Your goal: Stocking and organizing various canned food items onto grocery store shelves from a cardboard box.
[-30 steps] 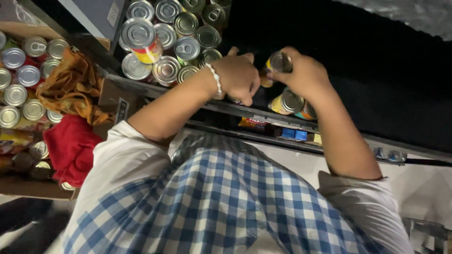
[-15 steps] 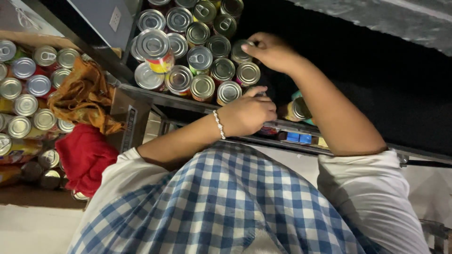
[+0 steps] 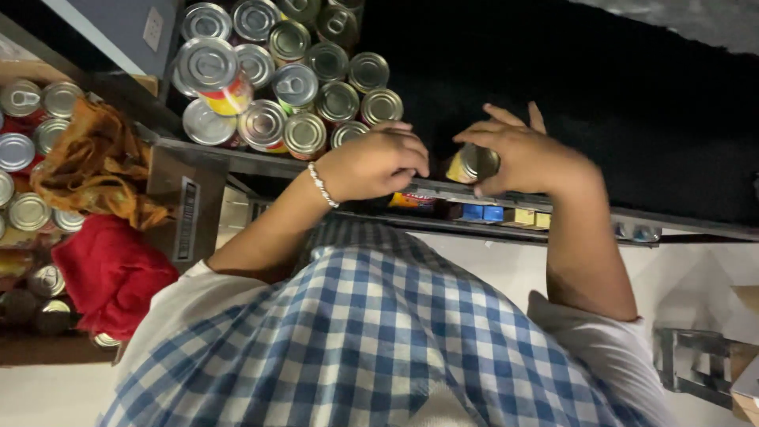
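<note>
The right hand [image 3: 526, 158], half a second ago up among the stacked tin cans [image 3: 292, 79], has come down to the metal shelf edge [image 3: 443, 190], fingers wrapped round a yellow-labelled can [image 3: 473, 164]. The left hand [image 3: 378, 162] is curled at nine o'clock of it; whether it holds anything I cannot tell. Orange cloth [image 3: 99, 162] and red cloth [image 3: 107, 273] lie well apart at nine o'clock; small boxes [image 3: 506, 214] sit below.

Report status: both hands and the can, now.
Right hand gripping a round metal can with a yellow label at the metal shelf edge. Left hand closed beside the packed silver-topped cans, grip unclear. Nothing blocking.
</note>
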